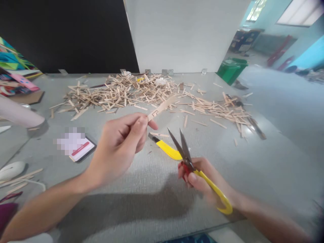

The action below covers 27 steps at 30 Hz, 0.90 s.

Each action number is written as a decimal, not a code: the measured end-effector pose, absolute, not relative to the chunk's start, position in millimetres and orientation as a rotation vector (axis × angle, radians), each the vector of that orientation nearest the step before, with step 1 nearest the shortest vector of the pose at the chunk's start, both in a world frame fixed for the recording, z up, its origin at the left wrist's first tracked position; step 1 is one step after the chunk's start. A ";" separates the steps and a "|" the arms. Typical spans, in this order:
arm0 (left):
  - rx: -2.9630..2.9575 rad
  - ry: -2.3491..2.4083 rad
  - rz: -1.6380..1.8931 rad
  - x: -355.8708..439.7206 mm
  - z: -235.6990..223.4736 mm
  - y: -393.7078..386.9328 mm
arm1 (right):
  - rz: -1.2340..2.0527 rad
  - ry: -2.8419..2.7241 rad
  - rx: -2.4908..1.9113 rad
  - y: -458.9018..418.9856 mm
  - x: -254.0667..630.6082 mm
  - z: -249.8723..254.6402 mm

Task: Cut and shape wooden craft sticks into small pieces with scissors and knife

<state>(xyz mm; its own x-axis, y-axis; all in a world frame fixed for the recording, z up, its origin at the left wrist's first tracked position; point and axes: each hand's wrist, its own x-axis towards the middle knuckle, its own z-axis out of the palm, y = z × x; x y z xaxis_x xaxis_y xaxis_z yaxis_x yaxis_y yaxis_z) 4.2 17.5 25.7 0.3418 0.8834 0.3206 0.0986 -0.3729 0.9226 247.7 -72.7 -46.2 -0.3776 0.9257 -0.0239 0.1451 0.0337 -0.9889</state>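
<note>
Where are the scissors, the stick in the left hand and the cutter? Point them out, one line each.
Scissors [186, 156]: head view, on the blades, where they cross.
Stick [162, 108]: head view, on its flat face, about midway along.
Cutter [167, 149]: head view, on its yellow handle.

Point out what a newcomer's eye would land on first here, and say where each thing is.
First, probably the open metal scissors with a yellow handle, held in the right hand over the grey table. Next, the sprawling heap of thin, pale wooden sticks along the table's far side. Then the curved yellow cutter with a black tip, lying between the scissors and the left hand.
</note>
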 end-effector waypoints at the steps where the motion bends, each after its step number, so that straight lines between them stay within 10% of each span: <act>1: 1.734 0.900 1.062 3.2 28.4 20.5 | 1.368 -1.619 -1.130 -72.9 246.7 -48.1; 27: 1.455 0.664 0.657 7.1 27.9 19.2 | 0.927 -1.738 -1.359 -65.2 243.6 -55.0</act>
